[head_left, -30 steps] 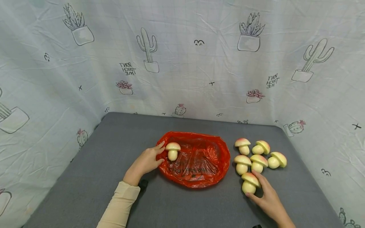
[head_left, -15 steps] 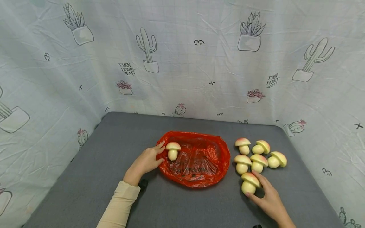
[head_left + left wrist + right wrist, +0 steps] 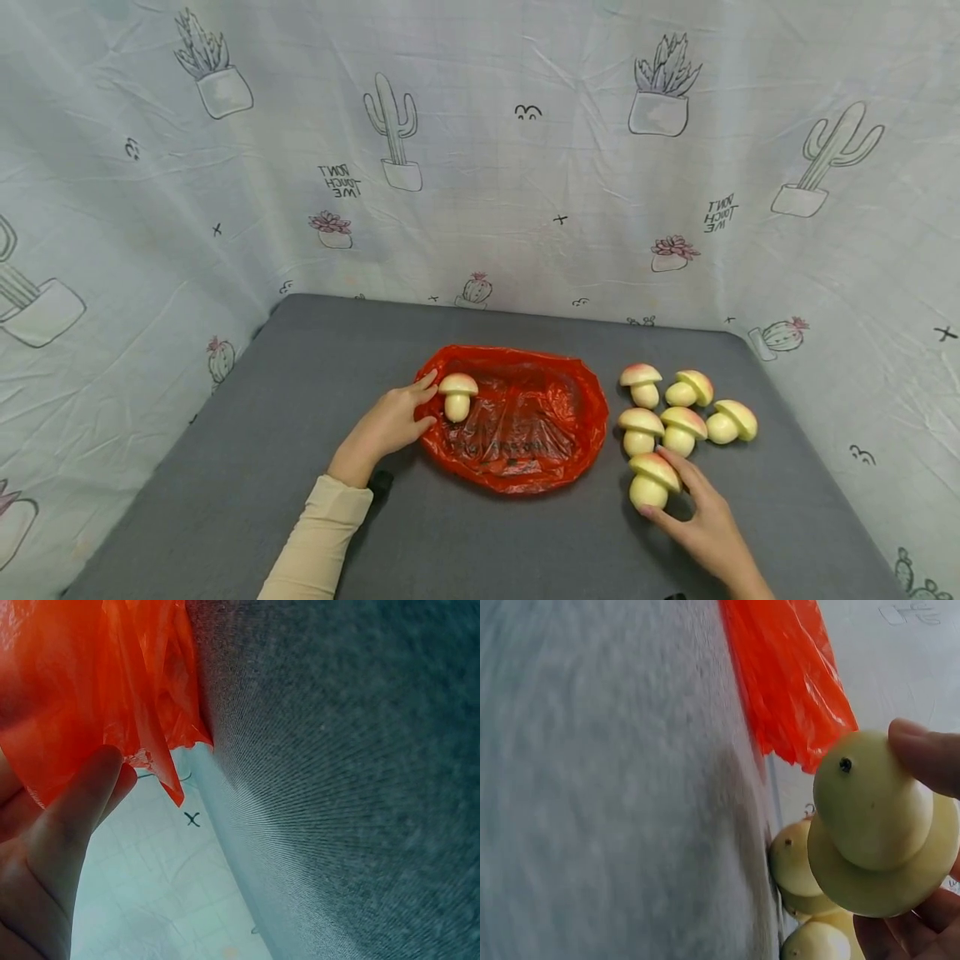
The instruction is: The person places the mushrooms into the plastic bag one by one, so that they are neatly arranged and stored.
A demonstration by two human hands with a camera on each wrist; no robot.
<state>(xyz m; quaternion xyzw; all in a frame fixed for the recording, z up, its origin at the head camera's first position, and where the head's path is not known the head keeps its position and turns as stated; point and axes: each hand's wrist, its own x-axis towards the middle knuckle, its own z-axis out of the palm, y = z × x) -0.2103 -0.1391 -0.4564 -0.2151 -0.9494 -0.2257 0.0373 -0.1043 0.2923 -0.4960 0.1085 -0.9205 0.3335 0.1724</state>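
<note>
A red plastic bag (image 3: 517, 482) lies spread with its mouth open on the grey table, one toy mushroom (image 3: 457, 397) inside at its left. My left hand (image 3: 386, 427) holds the left rim; in the left wrist view the thumb (image 3: 90, 784) lies against the red plastic, which partly hides the other fingers. At the right, my right hand (image 3: 697, 512) grips another toy mushroom (image 3: 651, 482), pale yellow with a pinkish cap, between thumb and fingers. The right wrist view shows its stem end (image 3: 874, 799) with a small dark hole, apart from the table surface.
Several more toy mushrooms (image 3: 682, 429) lie grouped behind my right hand, right of the bag. A pale curtain (image 3: 480, 167) printed with cacti surrounds the table (image 3: 330, 342) at the back and sides.
My right hand has shifted slightly left with the mushroom in its grip. The left hand stays at the bag's rim. The whole head view has shifted a little.
</note>
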